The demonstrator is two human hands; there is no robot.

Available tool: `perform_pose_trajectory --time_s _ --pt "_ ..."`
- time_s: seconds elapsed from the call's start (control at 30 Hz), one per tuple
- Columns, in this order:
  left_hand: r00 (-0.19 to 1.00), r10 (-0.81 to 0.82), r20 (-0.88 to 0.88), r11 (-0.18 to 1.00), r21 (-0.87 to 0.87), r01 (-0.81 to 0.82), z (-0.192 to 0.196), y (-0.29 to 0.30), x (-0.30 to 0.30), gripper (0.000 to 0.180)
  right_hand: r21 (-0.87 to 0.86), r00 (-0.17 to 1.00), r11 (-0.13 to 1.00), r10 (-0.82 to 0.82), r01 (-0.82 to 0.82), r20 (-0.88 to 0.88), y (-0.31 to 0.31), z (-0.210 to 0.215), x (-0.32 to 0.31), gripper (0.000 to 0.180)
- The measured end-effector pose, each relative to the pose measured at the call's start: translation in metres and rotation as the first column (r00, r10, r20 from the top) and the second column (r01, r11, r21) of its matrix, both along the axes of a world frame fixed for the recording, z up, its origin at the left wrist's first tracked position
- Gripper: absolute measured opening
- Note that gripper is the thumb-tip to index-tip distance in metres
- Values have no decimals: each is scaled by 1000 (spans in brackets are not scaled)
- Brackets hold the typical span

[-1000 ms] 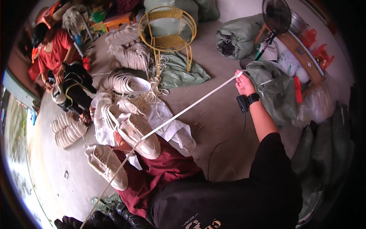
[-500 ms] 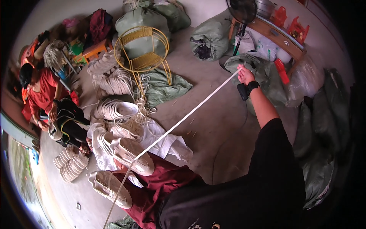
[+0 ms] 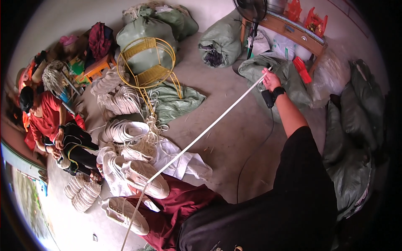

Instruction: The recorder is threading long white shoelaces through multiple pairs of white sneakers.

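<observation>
Up at the right, my right hand (image 3: 271, 80) pinches a long white shoelace (image 3: 209, 128) near its end, the arm stretched far out. Pulled straight, the lace slants down to a white sneaker (image 3: 146, 179) lying across my maroon-trousered thigh. There it bends and carries on past the lower edge. Whether it passes through an eyelet I cannot tell. A second white sneaker (image 3: 124, 214) rests on my other leg, beyond the lace's lower stretch. Between the two shoes shows a small skin-coloured patch too hidden to identify. My left hand is not in view.
Left, a seated co-worker (image 3: 48, 117) handles a shoe. Stacked pale shoe parts (image 3: 121, 130) and a white sheet (image 3: 182, 163) lie beyond my knees. A yellow wicker chair (image 3: 153, 75), green sacks (image 3: 224, 39), a fan (image 3: 251, 10) and a wooden table (image 3: 289, 29) stand farther back.
The view has shifted slightly, so the room's things sit a little farther left. My right hand stays stretched out, and the lace's tip now shows past its fingers. The lace remains straight.
</observation>
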State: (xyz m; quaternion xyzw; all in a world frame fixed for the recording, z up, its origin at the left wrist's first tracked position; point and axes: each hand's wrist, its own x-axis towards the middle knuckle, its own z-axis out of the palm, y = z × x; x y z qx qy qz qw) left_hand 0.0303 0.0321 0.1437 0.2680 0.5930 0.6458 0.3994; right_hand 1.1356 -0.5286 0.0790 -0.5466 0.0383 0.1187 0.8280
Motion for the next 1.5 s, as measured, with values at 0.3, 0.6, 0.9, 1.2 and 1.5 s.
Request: perform_pose_trajectory --time_s 0.3,0.6,0.9,1.2,1.5 --pt "994 78 -73 995 -50 -82 -13 -40 -54 18 -59 996 997 52 -48 72 9 -16 4 32" --pt "862 441 -250 869 -121 -479 -22 -279 -316 18 22 764 771 626 -636 157 51 -48 24 44" --pt "940 328 -93 944 62 -323 -37 -267 -360 30 -221 957 943 274 -247 100 64 -51 -19 41" --pt "973 217 82 961 154 -228 -42 -280 -363 29 -690 482 702 672 -176 562 43 -47 42 57" --pt "931 345 117 902 234 -363 -6 -336 -411 30 -491 168 417 864 -765 474 107 -113 -55 49"
